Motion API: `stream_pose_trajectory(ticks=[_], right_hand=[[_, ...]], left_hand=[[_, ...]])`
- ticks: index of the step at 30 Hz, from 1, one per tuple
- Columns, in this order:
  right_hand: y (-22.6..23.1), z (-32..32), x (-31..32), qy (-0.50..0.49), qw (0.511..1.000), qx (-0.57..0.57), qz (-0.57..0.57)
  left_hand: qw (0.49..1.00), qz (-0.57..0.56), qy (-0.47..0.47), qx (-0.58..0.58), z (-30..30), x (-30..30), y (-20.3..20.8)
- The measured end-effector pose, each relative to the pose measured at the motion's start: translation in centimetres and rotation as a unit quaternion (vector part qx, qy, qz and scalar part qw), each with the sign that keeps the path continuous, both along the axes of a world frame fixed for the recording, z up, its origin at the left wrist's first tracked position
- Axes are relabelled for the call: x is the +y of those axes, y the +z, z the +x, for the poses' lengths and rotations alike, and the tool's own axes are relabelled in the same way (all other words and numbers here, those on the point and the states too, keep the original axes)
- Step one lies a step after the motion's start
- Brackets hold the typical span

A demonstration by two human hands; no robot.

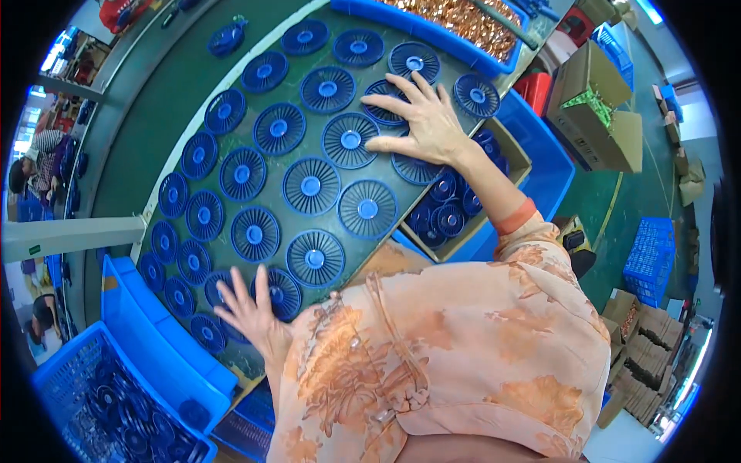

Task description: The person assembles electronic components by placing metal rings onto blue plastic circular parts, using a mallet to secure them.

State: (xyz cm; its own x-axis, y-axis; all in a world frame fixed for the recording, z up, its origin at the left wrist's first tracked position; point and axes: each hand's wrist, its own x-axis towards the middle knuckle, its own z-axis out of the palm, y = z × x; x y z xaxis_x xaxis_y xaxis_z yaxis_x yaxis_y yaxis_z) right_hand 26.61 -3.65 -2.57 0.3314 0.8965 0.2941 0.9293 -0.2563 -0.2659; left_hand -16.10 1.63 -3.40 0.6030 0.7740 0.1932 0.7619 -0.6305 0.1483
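Observation:
Many round dark blue plastic grilles (311, 185), each with radial slats and a lighter blue centre, lie flat in rows across the green worktop (301, 220). My right hand (431, 127) is spread over the far right part of the rows. Its fingertips are on or just above a grille (384, 102), and the thumb reaches the rim of another grille (350, 140). At the near left, my left hand (258, 320) has its fingers apart over a grille (224, 288), partly covering it. Beside that hand lies one more grille (282, 295). Neither hand holds anything.
A blue tray of small copper-coloured parts (455, 23) stands at the far edge. At right, a carton (505, 166) holds more blue round parts. A blue crate (123, 417) of dark parts sits lower left. Beyond the white rail runs a green conveyor (170, 85) with a blue bundle (227, 38).

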Motion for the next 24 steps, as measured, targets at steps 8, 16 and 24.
stream_pose_trajectory(ticks=[8, 16, 24], right_hand=[[-1.3, 0.6, -6.8, 0.019, 0.994, 0.026, 0.102], [-7.8, 0.8, -15.5, -0.072, 0.970, 0.102, 0.208], [-20.4, 5.0, -21.5, -0.339, 0.906, 0.228, 0.110]], left_hand=[[0.987, -0.035, -0.148, -0.047, 10.8, 0.6, 0.8], [0.915, -0.056, -0.388, -0.092, 20.8, -0.1, 0.6], [0.776, -0.067, -0.612, -0.136, 32.5, -4.9, -2.2]])
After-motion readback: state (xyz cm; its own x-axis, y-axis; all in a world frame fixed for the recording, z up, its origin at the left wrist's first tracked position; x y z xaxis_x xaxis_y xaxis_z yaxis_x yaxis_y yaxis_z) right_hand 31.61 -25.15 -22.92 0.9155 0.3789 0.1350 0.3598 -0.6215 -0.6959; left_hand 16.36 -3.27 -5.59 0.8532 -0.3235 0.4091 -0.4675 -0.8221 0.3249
